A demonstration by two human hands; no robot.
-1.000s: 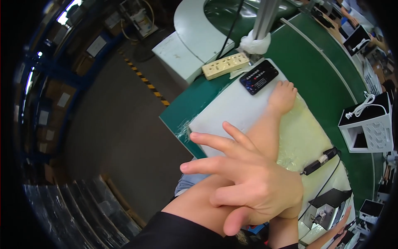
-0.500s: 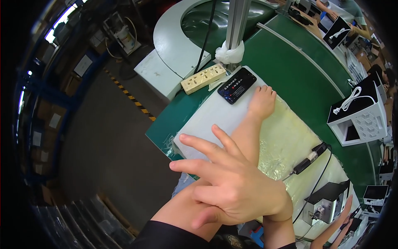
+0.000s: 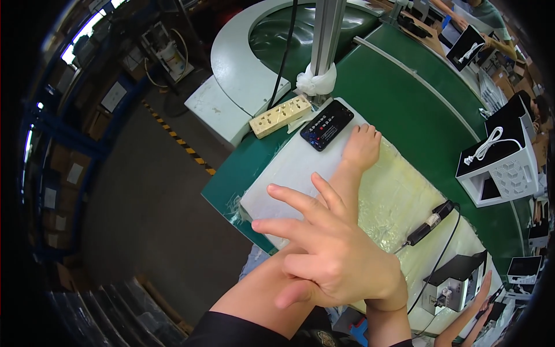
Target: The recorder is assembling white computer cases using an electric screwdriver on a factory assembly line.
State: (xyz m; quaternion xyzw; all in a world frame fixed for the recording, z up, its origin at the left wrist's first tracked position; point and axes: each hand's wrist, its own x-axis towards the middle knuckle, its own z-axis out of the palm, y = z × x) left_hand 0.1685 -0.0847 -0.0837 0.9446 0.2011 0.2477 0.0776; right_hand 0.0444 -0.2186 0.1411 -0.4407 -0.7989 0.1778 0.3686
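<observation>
My right hand point(image 3: 341, 260) hovers above my left forearm, crossing over it. Its fingers are spread and point left, with the thumb low; nothing is in it. Farther out, my left hand point(image 3: 361, 149) rests on a plastic-wrapped white and yellowish pad point(image 3: 399, 191), near its far edge. The left fingers are slightly bent and I see nothing held in them. Just left of that hand lies a black smartphone point(image 3: 327, 125) with its screen lit. An electric screwdriver point(image 3: 429, 224) with a cord lies on the pad, right of my right hand.
Beyond the phone are a cream power strip point(image 3: 280, 117) and a metal post point(image 3: 325, 46) wrapped in white foam. A green conveyor point(image 3: 399, 87) carries a white computer case point(image 3: 498, 168). At lower right stands a metal-and-black box point(image 3: 454, 283), with another person's hands point(image 3: 471, 318) nearby.
My right hand has shifted a little to the right, its fingers still spread. My left hand stays at the same place on the pad. The view has shifted slightly.
</observation>
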